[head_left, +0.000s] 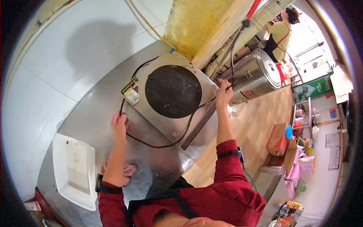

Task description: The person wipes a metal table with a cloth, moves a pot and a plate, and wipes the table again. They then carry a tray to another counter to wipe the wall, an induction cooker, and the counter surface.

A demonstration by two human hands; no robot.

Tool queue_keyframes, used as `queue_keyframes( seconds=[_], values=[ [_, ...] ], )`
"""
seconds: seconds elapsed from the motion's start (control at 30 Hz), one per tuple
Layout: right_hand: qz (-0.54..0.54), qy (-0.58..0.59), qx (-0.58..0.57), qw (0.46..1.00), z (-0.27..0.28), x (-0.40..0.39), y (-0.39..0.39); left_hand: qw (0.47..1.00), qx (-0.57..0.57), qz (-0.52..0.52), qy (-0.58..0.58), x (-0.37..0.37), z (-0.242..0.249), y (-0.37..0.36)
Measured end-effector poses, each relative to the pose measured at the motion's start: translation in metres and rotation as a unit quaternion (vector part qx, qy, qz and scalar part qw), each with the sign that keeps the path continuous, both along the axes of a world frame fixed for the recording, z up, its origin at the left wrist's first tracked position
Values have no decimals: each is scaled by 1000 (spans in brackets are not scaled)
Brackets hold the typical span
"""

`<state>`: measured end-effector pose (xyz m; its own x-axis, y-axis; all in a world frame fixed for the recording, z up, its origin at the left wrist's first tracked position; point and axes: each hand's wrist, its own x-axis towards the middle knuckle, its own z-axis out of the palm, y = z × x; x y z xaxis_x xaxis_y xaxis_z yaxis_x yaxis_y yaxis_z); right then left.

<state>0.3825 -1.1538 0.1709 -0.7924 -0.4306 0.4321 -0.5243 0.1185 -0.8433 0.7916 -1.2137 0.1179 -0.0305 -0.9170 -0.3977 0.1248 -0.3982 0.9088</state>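
A steel countertop cooker (138, 104) with a round black cooking plate (174, 91) rests on the metal table (109, 94). A black power cord (159, 146) loops across its front and side. My left hand (120, 123) is closed around the cord just off the cooker's left corner. At the right corner, my right hand (225, 90) grips another stretch of the cord, which runs up beside the pillar. A label (131, 91) with yellow and black print sits on the cooker's left edge.
A white plastic tub (93, 170) stands at the table's left, near a pinkish cloth (129, 170). Beyond my right hand is a large steel drum (247, 77). A person (281, 38) in an apron stands behind it. A red-orange box (277, 140) sits on the right.
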Motion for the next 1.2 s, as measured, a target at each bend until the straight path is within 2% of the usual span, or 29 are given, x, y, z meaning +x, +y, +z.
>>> queue_keyframes(
  seconds=[0.03,0.07,0.17,0.2,0.23,0.3,0.33,0.43,0.47,0.53,0.63,0.7,0.73,0.77,0.83,0.9,0.93,1.0,1.1,1.17,1.2],
  values=[
    [-22,49,10,998,-2,-3,-4,1000,-3,7,-19,1,-2,-9],
    [-11,46,52,997,-3,-6,-4,1000,-7,7,-13,1,-4,-20],
    [10,67,60,996,-26,-28,-15,1000,-8,-20,-9,-5,20,-45],
    [38,14,74,996,-28,-31,-16,1000,-5,-21,-13,-5,15,-56],
    [36,10,78,996,-19,-23,-15,998,-15,-54,-14,-4,6,-67],
    [34,2,166,985,-1,-10,-10,995,-17,-96,-17,-5,-2,-72],
    [32,11,141,989,0,-8,-10,995,-24,-96,4,-7,0,-73],
    [12,15,167,986,-15,-15,1,996,-7,-84,23,-13,9,-74],
    [42,-25,120,992,-33,-25,5,997,-19,-76,10,-14,11,-72],
    [25,-32,135,990,-32,-21,20,998,-29,-62,-5,-16,13,-66],
    [2,-26,149,989,-25,-16,40,993,-49,-96,-40,-17,9,-50],
    [33,-35,106,993,-26,-22,53,992,-53,-107,-53,-23,17,-23],
    [15,-4,138,990,-17,-17,58,990,-72,-98,-76,-27,16,-8],
    [-4,29,170,985,-7,-15,63,990,-57,-112,-57,-28,15,3],
    [15,-5,180,984,-23,-44,72,992,-39,-114,-38,-31,12,23],
    [33,4,170,985,-24,-52,75,991,-3,-121,61,-32,7,40],
    [29,9,140,990,-26,-52,71,992,0,-109,62,-33,-5,46],
    [18,31,170,985,-26,-54,69,989,-98,-106,-19,-31,-22,54],
    [-12,45,219,975,-31,-61,67,963,-173,-139,-153,-4,17,70],
    [-36,121,306,944,-14,-44,65,908,-291,-120,-277,26,40,91],
    [-4,98,305,947,-16,-48,67,877,-292,-143,-352,45,52,103]
  ],
)
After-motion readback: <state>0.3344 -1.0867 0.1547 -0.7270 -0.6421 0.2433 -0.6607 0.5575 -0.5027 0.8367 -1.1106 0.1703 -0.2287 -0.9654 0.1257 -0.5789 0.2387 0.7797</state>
